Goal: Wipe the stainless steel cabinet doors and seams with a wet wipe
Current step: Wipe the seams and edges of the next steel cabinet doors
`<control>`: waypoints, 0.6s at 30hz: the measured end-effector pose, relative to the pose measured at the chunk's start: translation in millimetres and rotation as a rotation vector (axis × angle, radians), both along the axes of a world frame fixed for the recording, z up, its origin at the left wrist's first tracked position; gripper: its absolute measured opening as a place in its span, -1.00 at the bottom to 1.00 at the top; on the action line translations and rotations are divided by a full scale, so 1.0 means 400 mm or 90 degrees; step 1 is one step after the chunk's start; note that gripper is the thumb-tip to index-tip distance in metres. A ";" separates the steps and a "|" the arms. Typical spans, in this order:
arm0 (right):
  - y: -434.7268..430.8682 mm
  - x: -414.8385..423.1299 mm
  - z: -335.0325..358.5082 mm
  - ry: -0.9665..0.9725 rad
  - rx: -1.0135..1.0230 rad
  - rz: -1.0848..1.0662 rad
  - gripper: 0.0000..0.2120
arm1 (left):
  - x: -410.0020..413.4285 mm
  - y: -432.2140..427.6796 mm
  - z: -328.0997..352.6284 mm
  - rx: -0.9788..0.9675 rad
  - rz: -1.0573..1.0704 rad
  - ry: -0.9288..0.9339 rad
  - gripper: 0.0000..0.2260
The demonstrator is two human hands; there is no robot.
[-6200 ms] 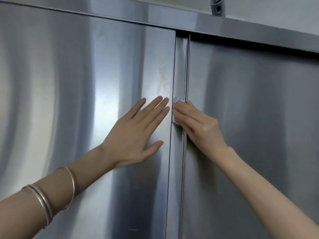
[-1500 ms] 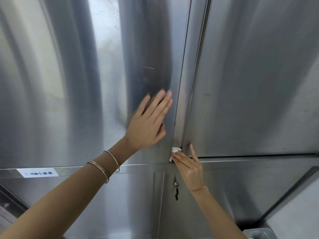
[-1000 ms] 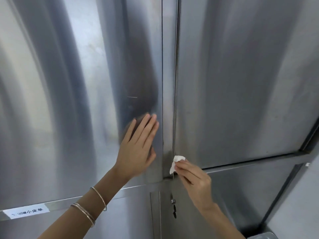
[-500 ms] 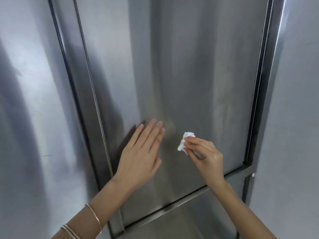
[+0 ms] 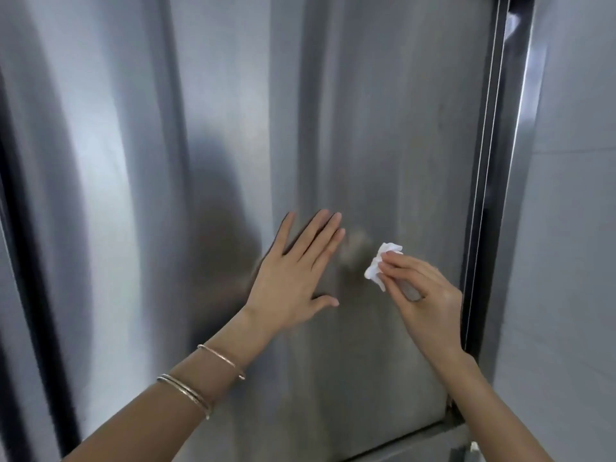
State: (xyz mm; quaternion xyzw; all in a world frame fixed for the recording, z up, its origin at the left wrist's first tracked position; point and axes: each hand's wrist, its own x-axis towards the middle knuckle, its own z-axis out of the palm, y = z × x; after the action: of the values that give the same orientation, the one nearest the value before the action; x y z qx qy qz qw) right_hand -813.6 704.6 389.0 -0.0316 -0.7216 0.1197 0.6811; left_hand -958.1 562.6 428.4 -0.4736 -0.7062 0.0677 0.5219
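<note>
A tall stainless steel cabinet door point(image 5: 383, 128) fills the head view. My left hand point(image 5: 296, 275) lies flat on it with fingers spread, bracelets on the wrist. My right hand point(image 5: 420, 291) pinches a crumpled white wet wipe point(image 5: 383, 265) at the fingertips, just to the right of the left hand and close to the door's lower middle. The door's right vertical seam point(image 5: 480, 195) runs beside my right hand. Its left seam point(image 5: 30, 261) shows as a dark strip at the far left.
A steel frame post point(image 5: 520, 161) borders the door on the right, with a pale grey wall point(image 5: 573, 261) beyond it. The door's bottom edge and a horizontal rail point(image 5: 416, 438) lie at the lower right.
The view swung from the centre seam between the doors to the right-hand door. My right hand left the seam's bottom with the wipe, and both hands now sit on this door's face.
</note>
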 end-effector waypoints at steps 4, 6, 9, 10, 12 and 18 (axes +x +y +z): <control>0.019 0.014 0.019 0.014 -0.010 0.029 -0.86 | -0.017 -0.006 -0.008 0.030 -0.060 0.017 -0.08; 0.009 0.013 0.009 0.032 -0.023 0.056 -0.85 | -0.023 -0.008 -0.006 0.033 -0.063 0.029 -0.09; -0.007 0.003 -0.011 0.042 -0.007 0.065 -0.85 | -0.031 -0.020 -0.006 0.031 -0.065 0.021 -0.10; -0.010 -0.003 -0.015 0.041 -0.001 0.062 -0.85 | -0.035 -0.026 -0.006 0.033 -0.069 0.018 -0.10; -0.016 -0.016 -0.017 0.033 0.011 0.051 -0.84 | -0.042 -0.039 -0.008 0.035 -0.072 0.012 -0.10; -0.036 -0.061 0.002 0.011 0.057 0.043 -0.88 | -0.072 -0.118 -0.010 0.031 -0.065 -0.009 -0.12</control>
State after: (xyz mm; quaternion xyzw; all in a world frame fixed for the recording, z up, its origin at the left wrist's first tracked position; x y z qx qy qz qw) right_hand -838.2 690.4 389.7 0.0246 -0.7210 0.1103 0.6837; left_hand -986.8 515.6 424.6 -0.4970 -0.6860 0.0205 0.5310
